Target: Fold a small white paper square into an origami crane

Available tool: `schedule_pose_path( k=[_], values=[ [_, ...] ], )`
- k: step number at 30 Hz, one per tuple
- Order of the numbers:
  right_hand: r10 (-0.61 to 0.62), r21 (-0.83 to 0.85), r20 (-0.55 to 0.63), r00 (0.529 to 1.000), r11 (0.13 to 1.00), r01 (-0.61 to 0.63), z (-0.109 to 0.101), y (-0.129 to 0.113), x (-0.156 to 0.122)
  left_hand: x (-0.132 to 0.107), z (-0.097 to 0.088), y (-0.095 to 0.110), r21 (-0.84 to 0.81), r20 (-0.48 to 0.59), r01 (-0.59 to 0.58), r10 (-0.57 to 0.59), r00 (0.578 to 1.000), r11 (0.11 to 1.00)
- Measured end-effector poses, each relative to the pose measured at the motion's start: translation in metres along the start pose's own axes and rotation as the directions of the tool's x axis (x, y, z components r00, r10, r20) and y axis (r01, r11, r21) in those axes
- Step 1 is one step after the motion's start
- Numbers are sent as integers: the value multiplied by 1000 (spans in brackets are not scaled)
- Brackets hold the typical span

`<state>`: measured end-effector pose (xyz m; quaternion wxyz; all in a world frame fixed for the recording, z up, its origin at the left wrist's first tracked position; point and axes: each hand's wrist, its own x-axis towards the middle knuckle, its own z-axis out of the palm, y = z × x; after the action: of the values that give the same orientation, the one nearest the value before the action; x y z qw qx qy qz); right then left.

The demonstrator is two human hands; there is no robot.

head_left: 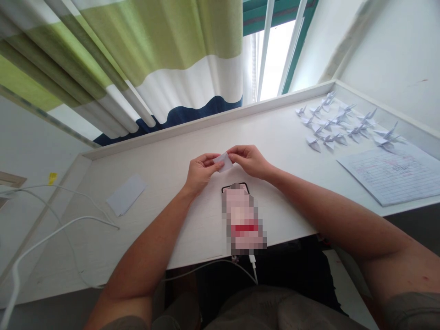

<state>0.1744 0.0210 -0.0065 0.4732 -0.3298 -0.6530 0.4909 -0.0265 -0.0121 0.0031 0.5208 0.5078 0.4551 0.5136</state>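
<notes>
Small white folded piece of paper (225, 164): I find it at twelve o'clock from my body, over the white desk (165, 160), pinched between the fingertips of my left hand (202, 173) and right hand (250, 161). Judged part-worked: flat, no wings showing. Apparently complete: white folded-paper birds (328, 123), clustered between two and three o'clock. Apparently outstanding: flat white paper sheets (126, 195), between eight and nine.

Both hands (200, 173) pinch a paper (226, 161), seemingly folded, over the desk (165, 160).
</notes>
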Motion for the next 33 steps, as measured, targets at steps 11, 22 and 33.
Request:
schedule_pose_path(
  k=[11, 22, 33],
  values=[
    [100, 62, 94, 990, 992, -107, -4, -6, -2, 0, -3, 1, 37, 167, 7, -13, 986, 999],
    [270, 134, 285, 920, 939, -317, -2, -14, -5, 6, -2, -6, -68, -53, -70, 67, 996, 995],
    [121, 91, 78, 990, 988, -128, -4, -9, -1, 2, 1, -3, -112, 59, 54, -47, 997, 992]
  ],
)
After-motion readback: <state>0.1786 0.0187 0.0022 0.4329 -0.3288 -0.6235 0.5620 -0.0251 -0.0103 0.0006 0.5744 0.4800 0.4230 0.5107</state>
